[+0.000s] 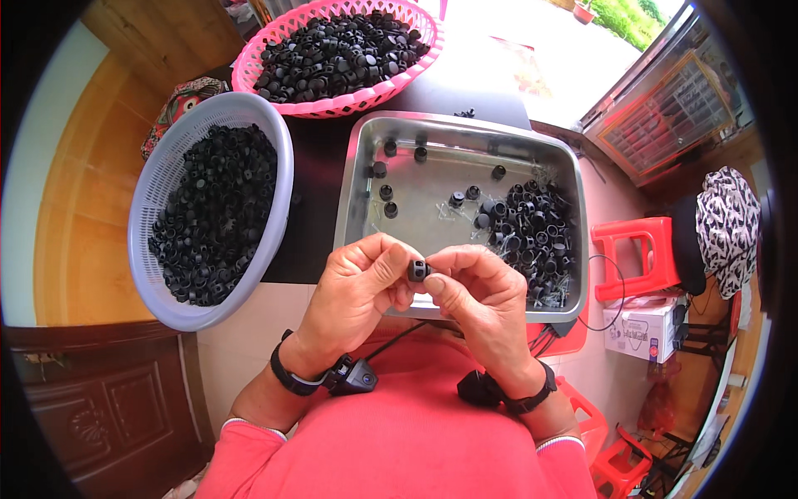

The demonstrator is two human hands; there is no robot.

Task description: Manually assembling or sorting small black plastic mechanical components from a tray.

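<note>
Above the near edge of a metal tray (465, 123), my two hands meet on a small black plastic cylinder with openings in its side (418, 270). My left hand (359, 274) pinches it between thumb and fingers from the left. From the right, the thumb and forefinger of my right hand (486, 287) close on its other end. Inside the tray, a heap of similar black parts (532, 220) lies at the right, mixed with thin, shiny pieces too small to make out. Several single black parts (386, 192) stand apart on the tray's left side.
A lavender basket (283, 166) full of black ring-like parts stands left of the tray. A pink basket (341, 106) of black caps is behind it, on the dark table (312, 200). Red stools (636, 254) and a white box (644, 328) are at the right.
</note>
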